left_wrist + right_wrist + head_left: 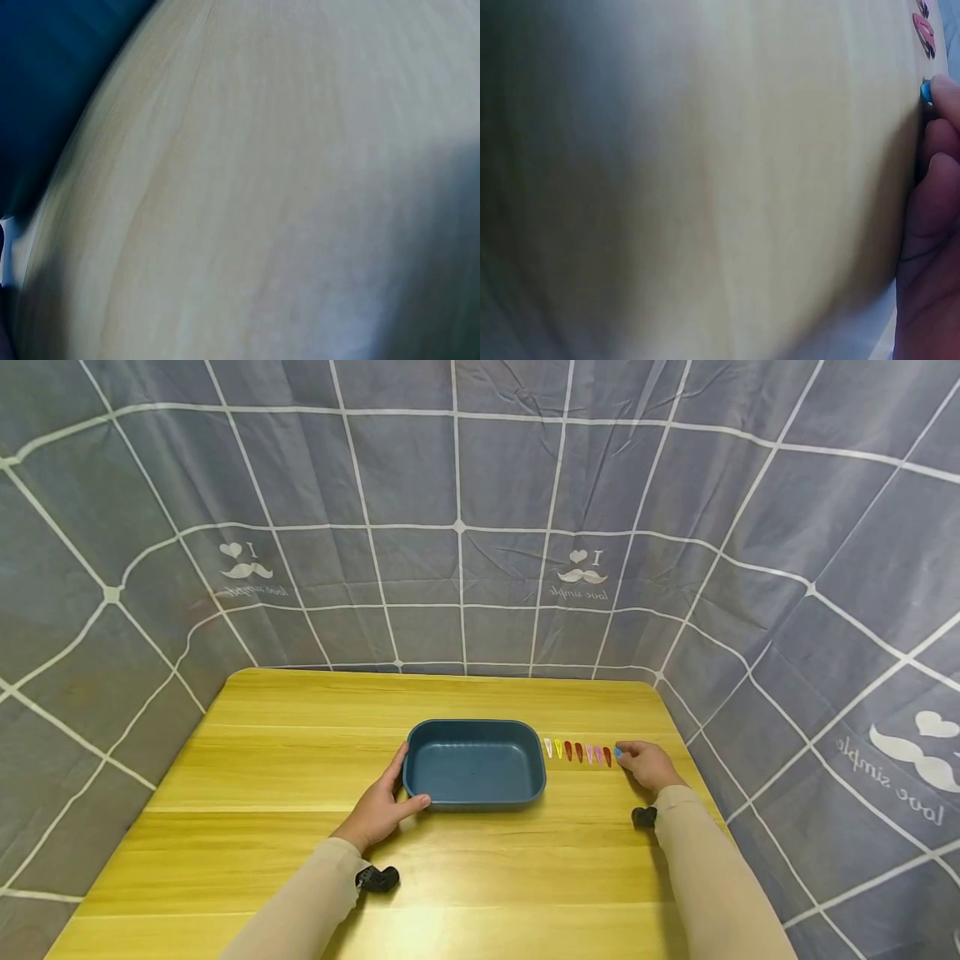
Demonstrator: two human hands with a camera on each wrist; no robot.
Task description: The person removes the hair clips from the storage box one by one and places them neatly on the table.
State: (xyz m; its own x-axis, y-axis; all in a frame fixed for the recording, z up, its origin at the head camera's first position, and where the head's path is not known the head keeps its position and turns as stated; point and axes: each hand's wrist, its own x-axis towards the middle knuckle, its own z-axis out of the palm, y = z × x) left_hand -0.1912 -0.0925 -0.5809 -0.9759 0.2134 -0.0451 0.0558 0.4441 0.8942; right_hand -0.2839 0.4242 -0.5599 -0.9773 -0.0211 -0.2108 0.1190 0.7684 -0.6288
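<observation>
Only the head view takes in the whole scene: a blue rectangular tray (474, 768) on a yellow wooden table (300, 860), with a row of small hair clips (577, 752) lying just right of the tray, 7 of them ahead of the blue one. The left wrist view gives only blurred table grain and a dark blue strip of the tray (45, 90) in its upper left corner; no fingers show there. The right wrist view is blurred too, but it adds a close look at a fingertip on the blue clip (925, 91) and a pink clip (924, 34) just beyond it.

The left hand (382, 806) wraps the tray's near left corner, thumb lying along the front rim and fingers curved up the left wall, gripping it. Its forearm, in a beige sleeve, comes in from the lower left, palm turned toward the tray.

The right hand (647, 766) lies low on the table at the right end of the clip row, fingers bent toward the blue clip (618, 751), its fingertips pinching or pressing on it; which one cannot be told. The other clips lie to its left, between the hand and the tray.
</observation>
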